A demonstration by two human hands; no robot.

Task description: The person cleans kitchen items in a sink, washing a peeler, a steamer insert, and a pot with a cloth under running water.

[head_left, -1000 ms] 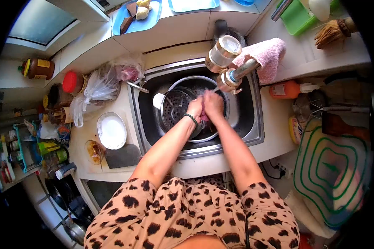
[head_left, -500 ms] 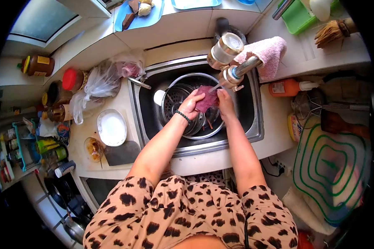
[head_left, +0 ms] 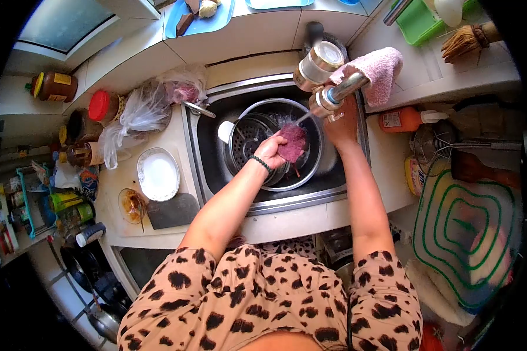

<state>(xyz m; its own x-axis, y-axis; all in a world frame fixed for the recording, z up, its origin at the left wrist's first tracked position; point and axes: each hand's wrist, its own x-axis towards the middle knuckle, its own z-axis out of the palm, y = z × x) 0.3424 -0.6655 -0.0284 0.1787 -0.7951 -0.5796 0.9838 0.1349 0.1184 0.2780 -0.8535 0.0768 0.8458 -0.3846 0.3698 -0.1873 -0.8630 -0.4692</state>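
Note:
A dark pink piece of meat (head_left: 293,143) is held in my left hand (head_left: 270,150), over a round metal bowl (head_left: 317,158) in the sink (head_left: 211,140). Water from the faucet (head_left: 322,103) runs onto the meat. A perforated steamer or colander (head_left: 247,136) lies in the left part of the bowl. My right hand (head_left: 342,117) is off the meat, behind and beside the faucet body; its fingers are mostly hidden there, so what they touch is not visible.
Left of the sink are a white dish (head_left: 157,175), a dark slab (head_left: 173,212), a glass bowl (head_left: 132,206) and a plastic bag (head_left: 136,120). A pink towel (head_left: 385,69) hangs by the faucet. An orange bottle (head_left: 401,120) and a cutting mat (head_left: 464,234) are to the right.
Both hands were together at the meat earlier. My right hand has let go and moved right and up to the faucet, while my left hand keeps the meat under the water.

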